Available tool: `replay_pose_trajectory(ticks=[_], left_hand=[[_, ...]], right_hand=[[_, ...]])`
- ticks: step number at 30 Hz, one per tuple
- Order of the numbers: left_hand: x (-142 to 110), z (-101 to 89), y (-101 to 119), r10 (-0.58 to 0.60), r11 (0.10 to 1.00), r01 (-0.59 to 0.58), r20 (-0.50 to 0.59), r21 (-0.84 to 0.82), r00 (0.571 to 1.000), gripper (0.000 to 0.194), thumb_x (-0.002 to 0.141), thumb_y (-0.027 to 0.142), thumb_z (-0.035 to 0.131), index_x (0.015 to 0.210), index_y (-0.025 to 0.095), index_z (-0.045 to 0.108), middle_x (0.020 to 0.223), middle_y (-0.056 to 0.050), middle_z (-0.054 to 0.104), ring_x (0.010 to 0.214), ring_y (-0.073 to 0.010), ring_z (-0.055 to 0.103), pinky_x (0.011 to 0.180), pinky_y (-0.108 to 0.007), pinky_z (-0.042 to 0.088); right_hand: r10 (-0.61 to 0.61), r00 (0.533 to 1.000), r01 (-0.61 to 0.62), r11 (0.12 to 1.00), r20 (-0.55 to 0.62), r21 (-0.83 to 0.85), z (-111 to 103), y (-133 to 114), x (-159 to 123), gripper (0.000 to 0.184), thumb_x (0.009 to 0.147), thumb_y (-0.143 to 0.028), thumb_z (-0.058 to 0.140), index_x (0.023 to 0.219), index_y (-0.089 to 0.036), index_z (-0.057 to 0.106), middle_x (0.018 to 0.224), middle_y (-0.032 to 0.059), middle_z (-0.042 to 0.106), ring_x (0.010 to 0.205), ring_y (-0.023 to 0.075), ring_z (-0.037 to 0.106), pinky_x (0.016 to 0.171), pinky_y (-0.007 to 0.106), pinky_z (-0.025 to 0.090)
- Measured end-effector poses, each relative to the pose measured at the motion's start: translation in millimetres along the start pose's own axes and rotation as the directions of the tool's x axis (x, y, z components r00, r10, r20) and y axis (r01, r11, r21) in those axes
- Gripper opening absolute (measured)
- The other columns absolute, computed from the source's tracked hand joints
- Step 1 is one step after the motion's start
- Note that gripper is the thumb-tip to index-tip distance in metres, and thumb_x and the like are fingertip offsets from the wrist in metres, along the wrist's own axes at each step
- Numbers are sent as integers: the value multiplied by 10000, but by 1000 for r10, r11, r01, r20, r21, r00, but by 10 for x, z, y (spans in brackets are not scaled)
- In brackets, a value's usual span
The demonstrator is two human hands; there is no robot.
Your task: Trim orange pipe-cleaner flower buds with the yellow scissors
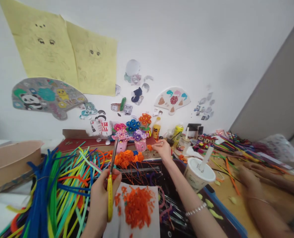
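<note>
My left hand (101, 193) is closed round a pair of scissors (109, 195) with yellow handles, blades pointing up. Stretched out toward the back of the table, my right hand (163, 150) pinches a small orange pipe-cleaner flower (150, 147) at its fingertips. Left of that hand lies a bunch of orange flowers (127, 159) with thin stems. Orange fluffy clippings (139, 206) are heaped on a white sheet (156, 215) between my forearms. Finished pipe-cleaner flowers stand in pink pots (140, 146) behind the orange bunch.
Loose coloured pipe cleaners (72, 185) cover the left side. A lidded cup with a straw (198, 177) stands beside my right forearm. Bottles, such as a yellow juice bottle (156, 128), line the wall. Another person's blurred hands (249, 178) are at the right, near more pipe cleaners.
</note>
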State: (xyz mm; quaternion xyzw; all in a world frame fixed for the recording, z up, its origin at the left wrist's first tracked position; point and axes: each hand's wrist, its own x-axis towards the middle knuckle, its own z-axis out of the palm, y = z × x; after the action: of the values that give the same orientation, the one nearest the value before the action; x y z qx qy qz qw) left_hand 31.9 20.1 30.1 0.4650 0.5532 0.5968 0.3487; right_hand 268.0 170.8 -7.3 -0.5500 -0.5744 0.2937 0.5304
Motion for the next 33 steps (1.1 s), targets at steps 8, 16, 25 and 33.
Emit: replay_pose_trajectory(ticks=[8, 16, 25, 33], left_hand=[[-33, -1, -40, -26, 1000, 27, 45, -9, 999, 306, 578, 442, 729, 712, 201, 596, 576, 53, 577, 506, -108, 474, 460, -213, 398], [-51, 16, -41, -31, 999, 32, 59, -21, 998, 305, 572, 435, 747, 695, 204, 589, 629, 40, 599, 576, -131, 531, 512, -223, 420], [-39, 24, -87, -28, 998, 32, 70, -49, 997, 274, 606, 420, 721, 723, 203, 603, 646, 38, 609, 588, -136, 568, 532, -226, 437], [-55, 26, -83, -26, 999, 28, 65, -45, 998, 256, 610, 412, 723, 693, 204, 599, 592, 56, 566, 498, -107, 505, 459, -210, 396]], right_hand=[[234, 956, -287, 878, 180, 383, 281, -58, -182, 316, 919, -298, 582, 1203, -160, 561, 1204, 95, 597, 1000, 232, 626, 829, 432, 540], [210, 941, -311, 844, 265, 436, 580, -88, -332, 317, 919, -301, 582, 1204, -163, 560, 1207, 93, 596, 1006, 234, 625, 832, 435, 540], [100, 936, -131, 989, 338, 68, 166, -180, -340, 343, 561, 11, 742, 860, -155, 728, 749, 11, 717, 681, 176, 661, 663, 293, 529], [-3, 913, 129, 951, 408, -282, -41, -273, -345, 445, 601, 64, 527, 836, -225, 772, 771, 6, 756, 678, 169, 647, 660, 262, 484]])
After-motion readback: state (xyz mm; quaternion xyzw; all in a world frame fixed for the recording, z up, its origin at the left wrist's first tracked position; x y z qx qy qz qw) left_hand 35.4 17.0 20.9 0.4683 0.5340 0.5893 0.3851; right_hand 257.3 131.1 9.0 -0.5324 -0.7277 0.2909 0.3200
